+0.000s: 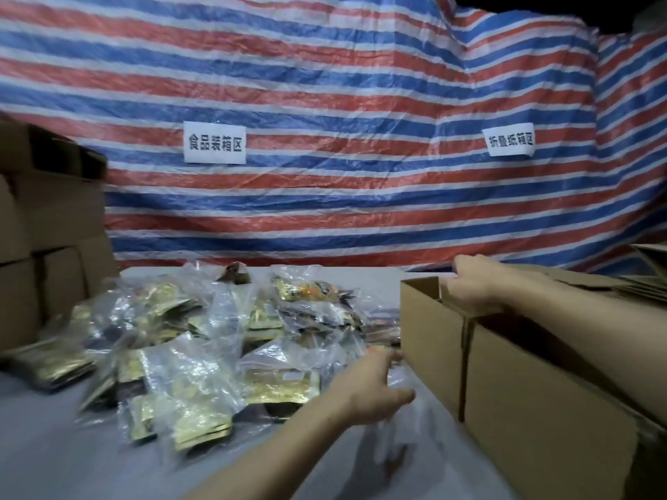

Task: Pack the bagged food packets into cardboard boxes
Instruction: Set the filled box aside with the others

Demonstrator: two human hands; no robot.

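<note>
The only camera rides on the person's head, wide-angle, looking forward and slightly down across the near tabletop (43,456) toward the striped tarp (325,84) hung behind it, the cardboard box (541,409) closest at lower right.

matt cardboard box (523,373), glossy plastic bags (202,359)

A pile of bagged food packets (202,355) lay on the table (54,445), with stacked cardboard boxes (50,229) to its left and an open cardboard box (541,409) to its right. The left hand (371,387) was between pile and box, the right hand (472,283) on the box's far rim, and flattened cartons (646,283) lay behind it. A tarpaulin (325,84) hung behind the table, bearing one paper sign (214,142) above the pile and another sign (510,140) farther right
</note>
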